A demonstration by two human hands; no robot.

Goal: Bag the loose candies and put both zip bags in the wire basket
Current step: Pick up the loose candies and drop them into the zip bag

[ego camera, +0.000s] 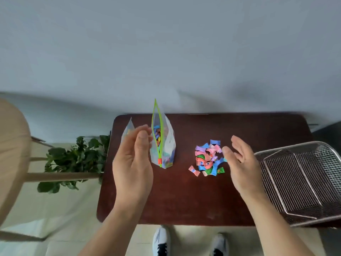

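On the dark table (184, 200): loose wrapped candies (207, 159) heaped centre-right, likely light, crinkly, best scooped; open green-zip bag (162, 145) upright, probably soft, best pinched by rim; second bag (128, 130) behind left hand (132, 163); wire basket (299, 180) right; right hand (239, 167) beside candies; each grip released, empty

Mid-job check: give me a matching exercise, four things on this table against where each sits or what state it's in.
Things:
1. open zip bag
2. loose candies
3. wire basket
4. second zip bag

States or places:
A. empty, at the table's right end
B. piled beside the right hand
C. standing, mouth open, candies inside
D. partly hidden behind the left hand

Pairs: 1-C, 2-B, 3-A, 4-D
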